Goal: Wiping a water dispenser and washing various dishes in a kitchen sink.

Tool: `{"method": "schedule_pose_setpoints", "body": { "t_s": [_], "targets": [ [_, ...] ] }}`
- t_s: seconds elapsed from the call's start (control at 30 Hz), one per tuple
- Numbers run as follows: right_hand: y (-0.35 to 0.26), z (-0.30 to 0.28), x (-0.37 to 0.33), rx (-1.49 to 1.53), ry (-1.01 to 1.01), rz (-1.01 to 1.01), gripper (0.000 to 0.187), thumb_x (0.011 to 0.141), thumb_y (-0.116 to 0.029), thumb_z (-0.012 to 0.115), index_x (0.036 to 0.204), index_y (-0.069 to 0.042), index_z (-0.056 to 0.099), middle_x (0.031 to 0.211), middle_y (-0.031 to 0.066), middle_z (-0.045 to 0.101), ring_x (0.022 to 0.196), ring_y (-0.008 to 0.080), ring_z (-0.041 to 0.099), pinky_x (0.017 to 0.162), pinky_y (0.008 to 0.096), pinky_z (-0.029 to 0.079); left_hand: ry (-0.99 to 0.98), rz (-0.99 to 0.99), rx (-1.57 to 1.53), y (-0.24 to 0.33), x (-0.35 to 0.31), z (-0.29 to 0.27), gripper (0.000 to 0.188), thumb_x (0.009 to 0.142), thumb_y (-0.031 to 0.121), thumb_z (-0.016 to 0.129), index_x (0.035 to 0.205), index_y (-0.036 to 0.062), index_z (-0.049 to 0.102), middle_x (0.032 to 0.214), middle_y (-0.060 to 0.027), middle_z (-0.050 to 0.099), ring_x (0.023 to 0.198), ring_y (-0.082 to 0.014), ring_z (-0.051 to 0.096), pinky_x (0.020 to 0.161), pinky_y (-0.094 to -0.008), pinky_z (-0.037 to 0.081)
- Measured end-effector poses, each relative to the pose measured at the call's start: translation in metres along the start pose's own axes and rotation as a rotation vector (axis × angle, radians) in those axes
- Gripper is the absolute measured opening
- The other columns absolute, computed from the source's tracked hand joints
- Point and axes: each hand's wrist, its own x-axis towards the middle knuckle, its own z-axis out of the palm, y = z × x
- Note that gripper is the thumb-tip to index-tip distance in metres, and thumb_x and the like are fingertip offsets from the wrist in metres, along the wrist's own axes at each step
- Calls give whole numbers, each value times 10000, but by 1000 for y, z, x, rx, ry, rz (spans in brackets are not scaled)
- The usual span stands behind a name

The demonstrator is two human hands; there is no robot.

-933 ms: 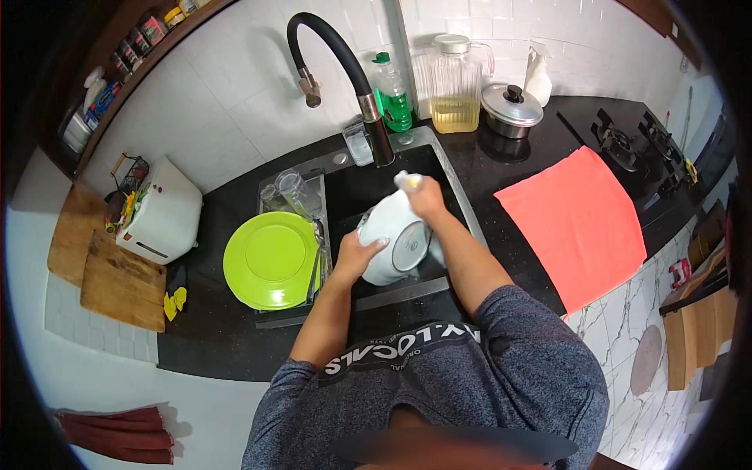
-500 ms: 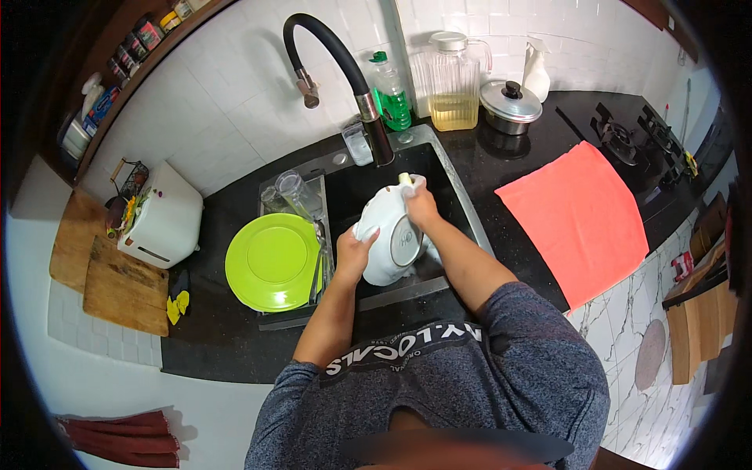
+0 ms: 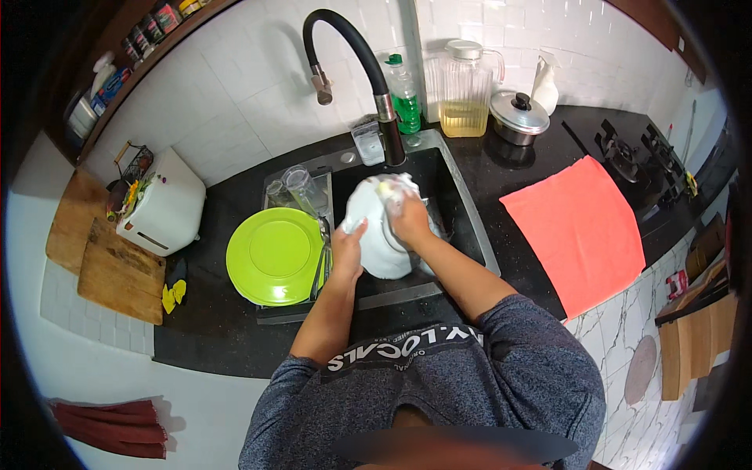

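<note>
A white bowl (image 3: 365, 211) is tilted over the black sink (image 3: 443, 174), its underside partly facing me. My left hand (image 3: 346, 251) grips its left edge, thumb on the outer surface. Against the bowl's base, my right hand (image 3: 409, 222) is closed around a pale yellow sponge (image 3: 385, 189), mostly covered by fingers and white suds. Slight motion blur softens the right fingers. Above the sink, the black faucet (image 3: 345, 39) arches with its spout off to the left of the bowl.
Left of the sink lie a lime-green plate (image 3: 274, 254), clear glasses (image 3: 301, 188) and metal cutlery (image 3: 323, 254). Behind stand a green dish-soap bottle (image 3: 405, 102), a glass pitcher (image 3: 464, 94) and a lidded pot (image 3: 518, 117). A coral cloth (image 3: 580, 235) covers the right counter.
My right hand has moved from the bowl's far right rim, left and inward onto its base with the sponge. The bowl has turned slightly; my left hand keeps its hold.
</note>
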Motion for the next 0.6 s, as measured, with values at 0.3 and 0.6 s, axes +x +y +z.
{"method": "schedule_pose_setpoints", "body": {
  "t_s": [0.3,0.6],
  "targets": [
    [23,-18,2,-127,-149,398,325,828,-263,445,930,21,566,868,238,591,857,387,566,723,455,438,66,-59,-279,-1,5,-2,364,809,163,553,1104,-41,489,1008,-146,576,909,-233,576,790,-351,459],
    [0,-27,43,-195,-269,1,358,808,-258,483,1032,21,483,825,245,593,765,425,568,654,451,469,-34,-81,-203,1,-7,23,327,811,160,551,1081,-21,513,1009,-125,581,907,-220,573,797,-340,453]
  ]
}}
